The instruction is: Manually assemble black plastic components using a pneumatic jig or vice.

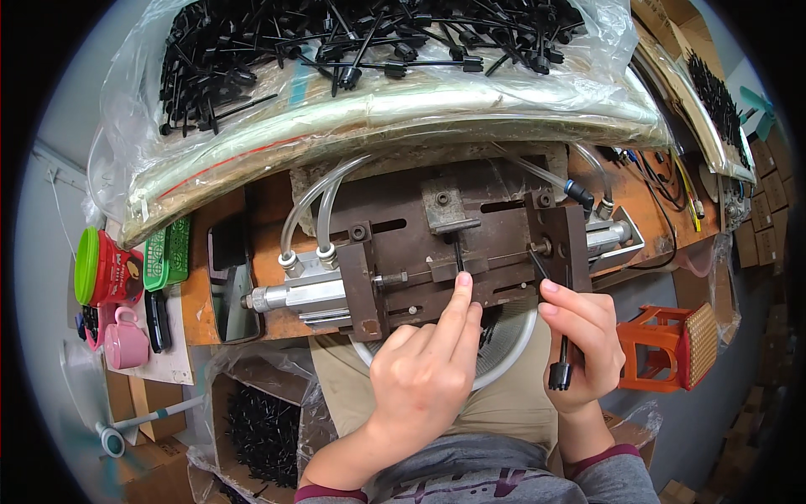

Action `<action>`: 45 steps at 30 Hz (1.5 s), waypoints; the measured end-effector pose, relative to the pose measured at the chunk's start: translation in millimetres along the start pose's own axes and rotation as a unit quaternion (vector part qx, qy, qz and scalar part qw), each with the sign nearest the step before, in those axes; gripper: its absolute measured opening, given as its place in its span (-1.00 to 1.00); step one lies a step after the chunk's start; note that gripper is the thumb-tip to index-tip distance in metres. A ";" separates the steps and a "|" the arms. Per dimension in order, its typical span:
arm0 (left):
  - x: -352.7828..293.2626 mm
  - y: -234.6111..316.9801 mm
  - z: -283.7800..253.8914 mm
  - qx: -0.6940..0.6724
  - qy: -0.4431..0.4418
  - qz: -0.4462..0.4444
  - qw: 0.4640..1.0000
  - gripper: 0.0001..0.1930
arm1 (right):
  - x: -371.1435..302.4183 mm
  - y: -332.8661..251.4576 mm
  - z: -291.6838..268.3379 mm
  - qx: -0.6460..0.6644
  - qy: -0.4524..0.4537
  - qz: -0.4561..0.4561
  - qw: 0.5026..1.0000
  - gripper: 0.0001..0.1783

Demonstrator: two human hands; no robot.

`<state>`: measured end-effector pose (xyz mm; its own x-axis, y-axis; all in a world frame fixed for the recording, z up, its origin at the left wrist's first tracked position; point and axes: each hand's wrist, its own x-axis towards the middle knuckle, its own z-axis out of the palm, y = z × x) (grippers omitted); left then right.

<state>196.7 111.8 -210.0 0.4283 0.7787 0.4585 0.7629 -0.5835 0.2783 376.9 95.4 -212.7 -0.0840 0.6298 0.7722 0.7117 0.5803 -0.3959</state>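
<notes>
Orange-topped workbench (200, 312), grey wall beyond its left side. Leftmost: pink mug (127, 344), then a dark phone (229, 286) lying flat. Next, left air cylinder (315, 296), fed by clear tubes, joined to a brown metal fixture (411, 239). Left hand (424, 370) near the fixture's middle: index and middle fingers extended, others curled, nothing seen gripped; index tip apparently touching the near end of a black rod (458, 250) seated there. Right hand (588, 344), near right: fingers curled closed around a slim black stem, toothed head (561, 376) hanging nearest the body; whether a second stem is pinched, cannot tell. Judged light, stiff, slightly slippery; thin stem could bend. Best hold: mid-stem, or the thicker head. Farther right, orange stool (659, 357).
</notes>
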 end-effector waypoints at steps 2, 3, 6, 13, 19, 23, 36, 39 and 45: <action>1.6 -0.9 -4.6 -0.124 0.003 -0.013 0.992 -0.64 | 0.5 -2.4 -0.4 -0.033 -0.008 -0.010 0.999 -0.68; 3.4 0.1 -8.0 -0.186 0.004 -0.019 0.982 -0.62 | 0.6 -3.7 -0.7 -0.050 -0.013 -0.015 0.999 -0.68; 1.2 13.6 -28.7 -0.407 0.005 -0.036 0.913 -0.59 | -0.4 -6.3 4.8 -0.066 -0.050 -0.055 0.995 -0.65; -11.4 4.3 -23.3 -0.226 0.047 -0.015 0.973 -0.62 | 0.9 -7.8 6.9 0.008 -0.005 0.022 1.000 -0.55; -7.0 -2.0 4.4 -0.045 0.033 0.009 0.998 -0.71 | -0.5 -3.7 -3.0 0.078 -0.007 0.051 0.996 -0.58; 0.2 -0.6 1.2 -0.013 0.003 0.009 1.000 -0.72 | -1.5 -1.7 -6.3 0.125 -0.019 0.069 0.989 -0.41; 38.3 -25.3 -49.8 -0.088 0.057 0.002 0.994 -0.77 | 9.5 -10.6 -9.0 0.097 -0.121 0.087 0.984 -0.66; 84.0 -46.7 -62.3 -0.048 0.191 0.037 0.980 -0.81 | 5.8 -4.0 -8.9 0.065 -0.188 0.054 0.979 -0.68; 144.8 -96.1 -57.3 0.083 0.159 -0.044 0.983 -0.77 | 14.9 -12.0 7.5 -0.043 -0.266 -0.042 0.962 -0.84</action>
<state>157.7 267.4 -121.9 0.2041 0.6971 0.6874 0.8704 -0.4506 0.1985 361.8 101.7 -200.2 -0.4726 0.7715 0.4260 0.7398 0.6100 -0.2838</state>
